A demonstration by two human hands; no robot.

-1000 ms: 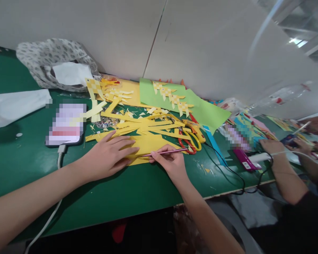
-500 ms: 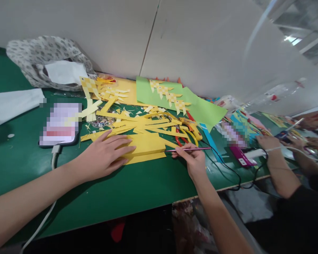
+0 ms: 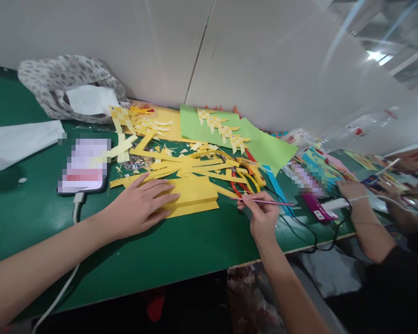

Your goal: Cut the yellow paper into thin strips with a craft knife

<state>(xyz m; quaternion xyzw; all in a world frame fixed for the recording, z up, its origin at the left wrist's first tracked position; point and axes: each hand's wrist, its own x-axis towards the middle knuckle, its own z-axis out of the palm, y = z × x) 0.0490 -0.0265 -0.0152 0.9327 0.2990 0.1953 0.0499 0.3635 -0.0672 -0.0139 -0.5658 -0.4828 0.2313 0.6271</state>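
My left hand [image 3: 142,202] lies flat with its fingers stretched over the left part of a yellow paper sheet [image 3: 195,190], pressing it to the table. Another strip of yellow paper shows along the sheet's near edge. In my right hand [image 3: 263,211] a thin pink pen-like tool [image 3: 275,202] is pinched between thumb and fingers, its tip pointing left and apart from the paper. Just beyond the sheet lies a heap of cut yellow paper strips [image 3: 191,163]. Red and yellow handled pliers or scissors [image 3: 252,178] rest near my right hand.
A phone [image 3: 87,167] on a white cable lies left. Woven paper fish [image 3: 225,132] sit on green paper [image 3: 264,141] by the wall. A patterned cloth bag [image 3: 69,88] stands back left. Right are a magenta power bank [image 3: 318,208], black cable and a co-worker's arm [image 3: 365,218].
My right hand has moved right with the pink tool, whose tip has left the paper's right edge. My left hand stays on the sheet. The view has shifted slightly.
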